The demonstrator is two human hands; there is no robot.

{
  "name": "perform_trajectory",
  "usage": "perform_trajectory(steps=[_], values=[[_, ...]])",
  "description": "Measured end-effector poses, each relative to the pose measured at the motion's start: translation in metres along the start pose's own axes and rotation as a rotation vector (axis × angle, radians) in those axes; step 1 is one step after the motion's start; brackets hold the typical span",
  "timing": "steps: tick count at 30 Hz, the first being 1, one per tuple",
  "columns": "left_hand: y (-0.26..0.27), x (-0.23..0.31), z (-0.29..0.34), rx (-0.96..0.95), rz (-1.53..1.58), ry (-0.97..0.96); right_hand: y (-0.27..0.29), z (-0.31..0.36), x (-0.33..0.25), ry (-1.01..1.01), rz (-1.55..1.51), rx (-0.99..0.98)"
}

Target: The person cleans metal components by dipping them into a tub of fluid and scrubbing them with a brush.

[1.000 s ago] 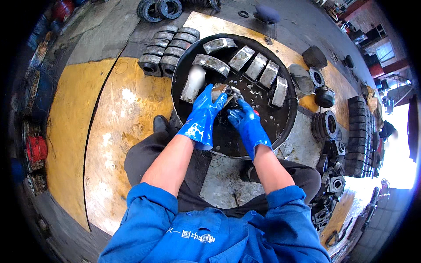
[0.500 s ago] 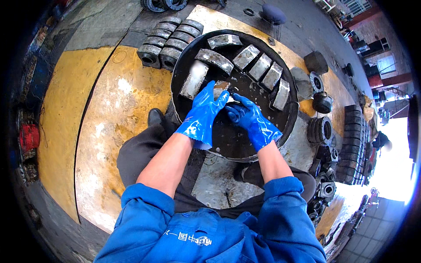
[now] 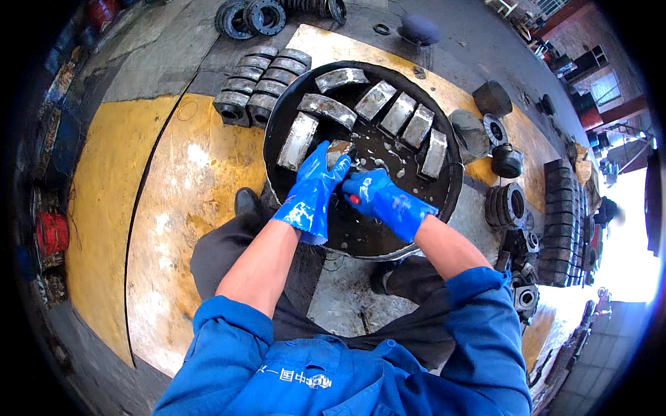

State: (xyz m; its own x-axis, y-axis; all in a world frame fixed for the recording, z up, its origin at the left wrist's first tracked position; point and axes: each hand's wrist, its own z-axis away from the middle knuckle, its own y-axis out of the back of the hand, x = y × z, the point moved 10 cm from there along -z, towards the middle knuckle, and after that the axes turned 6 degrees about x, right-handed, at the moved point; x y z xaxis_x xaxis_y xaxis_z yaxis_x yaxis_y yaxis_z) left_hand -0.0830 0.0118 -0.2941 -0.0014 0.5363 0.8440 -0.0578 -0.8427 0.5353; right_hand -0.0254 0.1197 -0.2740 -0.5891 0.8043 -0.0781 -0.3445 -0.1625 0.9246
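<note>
left hand (image 3: 316, 184), blue glove: closed round a brownish metal block (image 3: 338, 154), thumb and fingers lapping its near side. right hand (image 3: 378, 197), also gloved: clenched, apparently round a red-ended object (image 3: 354, 199); the fist sits just beside the left hand, knuckles toward the block.

location: the held block is over the left-middle part of a round black tub (image 3: 361, 239), between the person's knees. seven grey metal blocks (image 3: 398, 114) lie around its far and side walls, some showing a curved face, others a flat one.

why so placed (judgement): the left grip probably steadies the block while the right fist stays free to work against it. blocks set along the wall leave the near middle open for both hands; the tub's raised wall presumably keeps the dark wet contents in. more blocks (image 3: 263, 83) stand in two tight rows outside, left of the tub, likely grouped to save space on the yellow board (image 3: 187, 152).

hard to make out: most of the held block is under the left glove; its underside cannot be seen. the red-ended object's other end is hidden, so its kind is uncertain. cannot tell whether it touches the block, nor whether the block rests on the tub floor. pale flecks in the tub: foam or scraps, unclear.
</note>
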Motion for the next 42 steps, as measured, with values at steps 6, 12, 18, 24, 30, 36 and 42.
perform_trajectory(steps=[6, 12, 18, 24, 30, 36, 42], values=[[-0.004, -0.002, 0.005, -0.014, 0.066, -0.004, 0.025, 0.019, -0.010, 0.098, 0.165, 0.490], [-0.006, 0.005, 0.011, 0.003, 0.054, -0.009, -0.013, 0.041, 0.064, -0.576, -0.799, 0.676], [-0.003, -0.008, -0.001, 0.003, -0.010, -0.018, -0.040, 0.050, 0.061, -0.680, -1.709, 0.521], [-0.007, -0.010, -0.002, 0.007, 0.018, -0.036, -0.121, 0.036, 0.056, -1.040, -2.776, 0.673], [-0.008, -0.011, 0.001, 0.002, 0.081, -0.036, -0.105, 0.019, 0.061, -0.616, -2.643, 0.448], [-0.006, -0.008, 0.001, -0.003, -0.005, 0.014, -0.047, 0.025, 0.058, -0.412, -2.090, 0.187], [-0.007, -0.003, -0.001, 0.000, -0.016, -0.005, -0.012, 0.035, 0.046, -0.072, -1.298, 0.226]])
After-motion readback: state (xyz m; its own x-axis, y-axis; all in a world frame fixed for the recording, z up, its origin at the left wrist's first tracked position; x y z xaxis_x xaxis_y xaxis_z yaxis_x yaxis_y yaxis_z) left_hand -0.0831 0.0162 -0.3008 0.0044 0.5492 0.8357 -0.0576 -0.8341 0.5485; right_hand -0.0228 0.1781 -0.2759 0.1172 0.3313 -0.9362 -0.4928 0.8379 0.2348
